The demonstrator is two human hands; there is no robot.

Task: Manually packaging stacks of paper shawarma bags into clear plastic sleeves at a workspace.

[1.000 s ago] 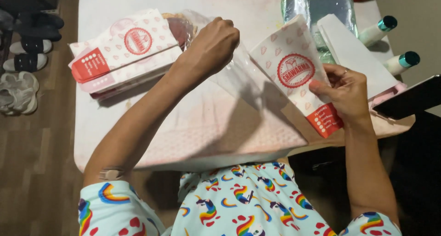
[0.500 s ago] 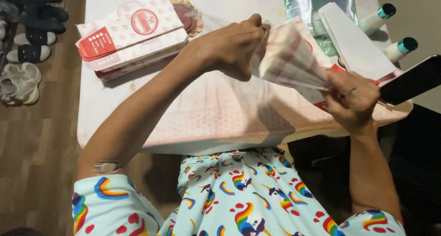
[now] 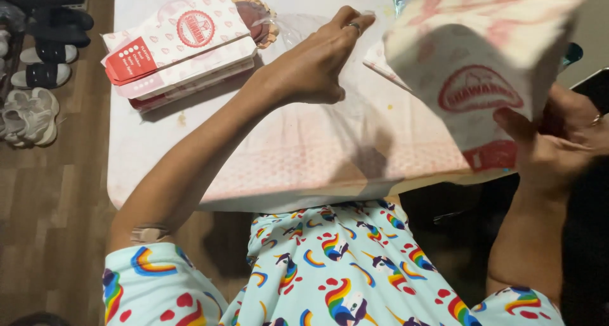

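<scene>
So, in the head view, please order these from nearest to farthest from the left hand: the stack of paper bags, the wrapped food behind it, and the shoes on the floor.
Measured from the left hand:
1. Wrapped food, just to its left on the table.
2. Stack of paper bags, farther left on the table.
3. Shoes, on the floor at the far left edge.

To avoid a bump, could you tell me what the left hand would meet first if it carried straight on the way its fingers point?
Probably the open white paper bag with red print held by the right hand; depth is unclear.
</scene>
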